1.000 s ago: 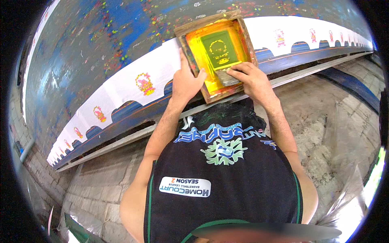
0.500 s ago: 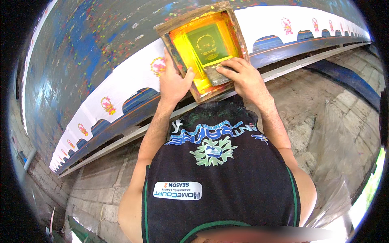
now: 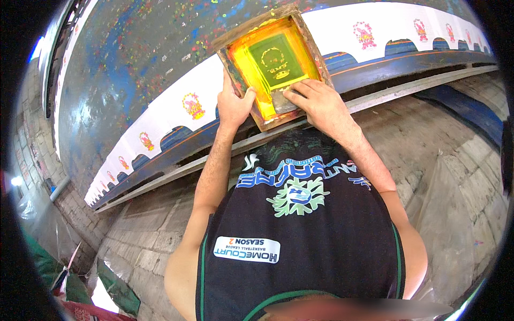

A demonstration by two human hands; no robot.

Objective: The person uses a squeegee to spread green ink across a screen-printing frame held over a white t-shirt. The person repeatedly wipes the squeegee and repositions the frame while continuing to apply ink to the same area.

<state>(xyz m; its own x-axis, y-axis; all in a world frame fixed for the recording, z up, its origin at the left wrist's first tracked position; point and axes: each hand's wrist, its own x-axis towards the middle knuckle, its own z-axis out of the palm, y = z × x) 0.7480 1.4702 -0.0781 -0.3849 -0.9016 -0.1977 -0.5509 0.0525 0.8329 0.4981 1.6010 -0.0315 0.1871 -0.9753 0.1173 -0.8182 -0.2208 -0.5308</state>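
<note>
My left hand (image 3: 234, 109) is closed on the left side of a wooden screen-printing frame (image 3: 254, 27), its thumb over the edge. Yellow ink coats the inside of the frame around a dark green mesh panel (image 3: 292, 69) with a pale design. Bent over the near side, my right hand (image 3: 325, 108) presses a flat grey squeegee (image 3: 281, 100) at the near end of the mesh. Part of the squeegee is hidden under the fingers. Beneath the frame runs a long white cloth strip (image 3: 334, 29) with scalloped cut-outs, bearing pink and yellow prints (image 3: 194, 106) on both sides of the frame.
The long dark table (image 3: 128, 69) is spattered with coloured ink. A pale rail (image 3: 417, 88) runs along its near edge, close to my body. Clear plastic sheeting (image 3: 441, 230) hangs at the right, above a block-paved floor (image 3: 155, 241).
The frame has shifted a little to the right along the cloth, uncovering more of the print beside my left hand. Both hands keep their hold. My view has turned slightly.
</note>
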